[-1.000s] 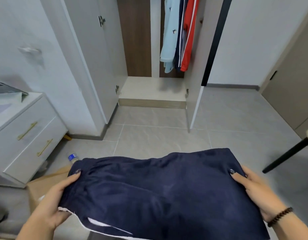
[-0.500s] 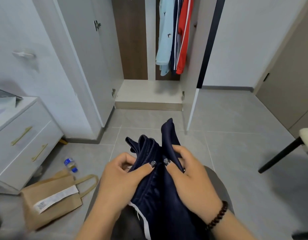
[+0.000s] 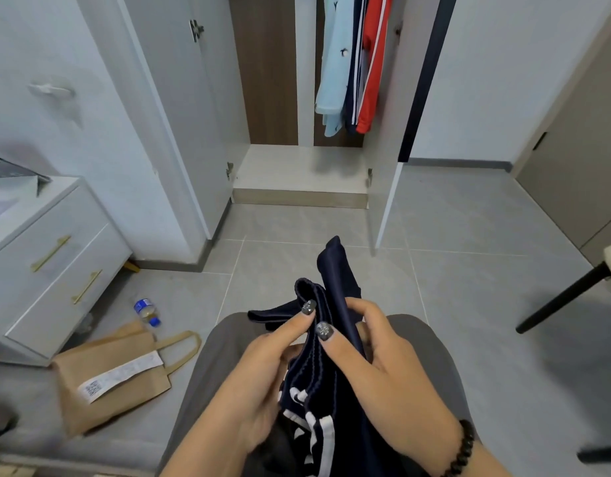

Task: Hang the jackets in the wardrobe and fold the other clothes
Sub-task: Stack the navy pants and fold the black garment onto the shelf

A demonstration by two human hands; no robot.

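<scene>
The dark blue garment [image 3: 335, 342] with white stripes is bunched up between both hands, low in the middle of the view and over the person's lap in grey trousers [image 3: 207, 380]. The left hand [image 3: 262, 380] has its fingers curled round the left side of the cloth, with the thumb pressing on the folded edge. The right hand [image 3: 386, 359] has its fingers curled round the right side, and its thumb pinches the same edge, so the two thumbs sit just beside each other. One end of the cloth sticks up above the hands and another flap pokes out to the left. It looks like a fold in the making. The fold could go wrong because the cloth is soft and floppy: if one thumb lets go, the layers may slide apart and the loose flap could drop open, leaving a crooked, lumpy fold. On the floor [image 3: 469, 256] to the left lie a brown paper bag [image 3: 118, 376] and a small bottle [image 3: 147, 311] near a white chest of drawers [image 3: 56, 270]. Further off, the wardrobe [image 3: 297, 166] stands open with a light blue top [image 3: 333, 63] and a red jacket [image 3: 371, 63] hanging inside. A black chair leg [image 3: 565, 297] shows at the right.
</scene>
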